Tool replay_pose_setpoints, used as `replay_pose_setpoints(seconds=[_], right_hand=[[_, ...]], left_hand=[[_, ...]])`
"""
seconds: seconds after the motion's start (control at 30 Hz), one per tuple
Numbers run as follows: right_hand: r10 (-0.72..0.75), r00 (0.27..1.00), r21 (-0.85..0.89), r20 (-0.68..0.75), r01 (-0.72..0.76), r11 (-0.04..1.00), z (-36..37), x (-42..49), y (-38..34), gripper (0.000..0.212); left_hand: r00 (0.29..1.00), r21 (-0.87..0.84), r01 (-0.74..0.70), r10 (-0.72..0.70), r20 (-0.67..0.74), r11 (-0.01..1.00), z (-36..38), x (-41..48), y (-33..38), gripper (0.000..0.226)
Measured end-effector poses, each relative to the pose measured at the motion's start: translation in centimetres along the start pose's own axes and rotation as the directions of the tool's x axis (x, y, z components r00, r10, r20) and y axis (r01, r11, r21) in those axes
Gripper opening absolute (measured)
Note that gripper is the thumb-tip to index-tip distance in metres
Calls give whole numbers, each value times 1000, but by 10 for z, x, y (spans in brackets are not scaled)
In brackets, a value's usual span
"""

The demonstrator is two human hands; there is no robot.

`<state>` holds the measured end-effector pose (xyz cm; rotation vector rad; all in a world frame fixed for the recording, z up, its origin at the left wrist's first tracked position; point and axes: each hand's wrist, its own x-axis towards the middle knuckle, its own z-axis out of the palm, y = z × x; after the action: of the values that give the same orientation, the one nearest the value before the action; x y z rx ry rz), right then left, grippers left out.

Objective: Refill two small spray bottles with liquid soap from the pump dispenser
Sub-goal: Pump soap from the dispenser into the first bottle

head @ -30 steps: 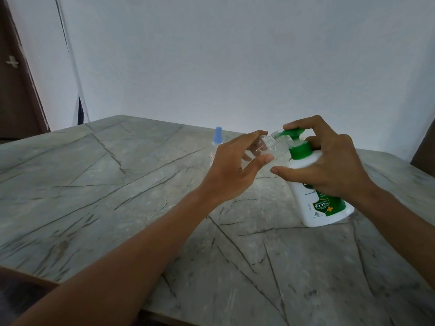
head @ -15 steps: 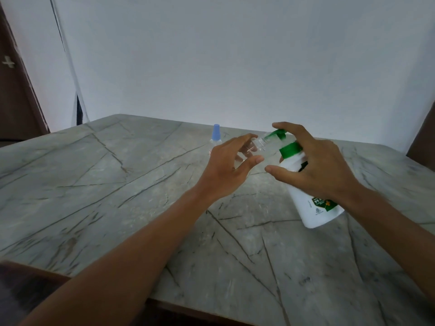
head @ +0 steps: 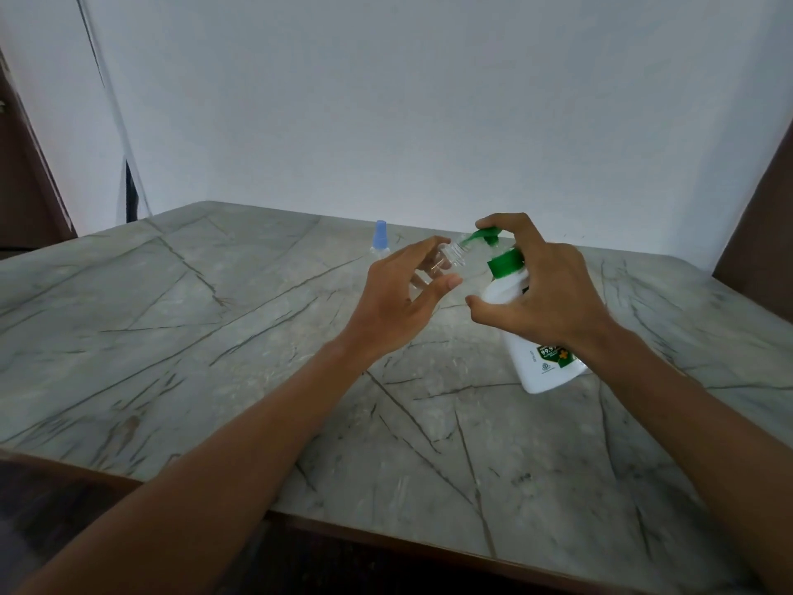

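Forearms: both reach in from the near edge of the tabletop (head: pixel 214 315) and converge above its far right part.
Left hand (head: pixel 399 302): raised off the surface, palm turned toward the right. Its index finger arches over and its thumb lies under the clear spray bottle (head: pixel 455 254), gripping it between them.
Right hand (head: pixel 545 294): wrapped around the shoulder of the pump dispenser (head: pixel 540 362). Its index finger curls over the green pump head (head: pixel 487 236), and its thumb juts out toward the left hand.
Clear spray bottle: uncapped and lying nearly level in the left hand. Its threaded neck points right and meets the tip of the green spout. The body is mostly hidden behind the fingers, so I cannot tell how full it is.
Pump dispenser: white with a green collar (head: pixel 506 261) and a green label, leaning toward the left hand. Its base is on the tabletop, toward the right edge.
Second spray bottle (head: pixel 380 236): upright near the far edge, just behind the left hand and apart from it, blue cap on.
Gap between hands: narrow, bridged only by spout and bottle neck.
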<state>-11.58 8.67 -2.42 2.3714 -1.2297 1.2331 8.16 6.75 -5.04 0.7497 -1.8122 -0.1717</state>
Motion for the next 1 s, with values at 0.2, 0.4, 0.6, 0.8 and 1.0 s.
replay_pose_setpoints(seconds=[0.2, 0.4, 0.6, 0.8, 1.0], right_hand=[[-6, 999, 9, -49, 6, 1000, 0, -1, 2, 68], [20, 1000, -127, 9, -18, 992, 1, -5, -3, 93], [79, 992, -151, 94, -64, 986, 0, -7, -3, 94], [32, 999, -52, 11, -31, 998, -1, -7, -1, 83], [1, 999, -113, -35, -5, 994, -3, -7, -3, 77]], left_hand=[[1000, 8, -11, 11, -2, 1000, 5, -3, 2, 37], [999, 32, -10, 11, -43, 999, 4, -2, 1, 34], [1000, 70, 14, -12, -26, 997, 1, -4, -5, 37], [999, 2, -4, 4, -32, 1000, 7, -3, 5, 34], [999, -7, -25, 25, -30, 1000, 9, -5, 8, 37]])
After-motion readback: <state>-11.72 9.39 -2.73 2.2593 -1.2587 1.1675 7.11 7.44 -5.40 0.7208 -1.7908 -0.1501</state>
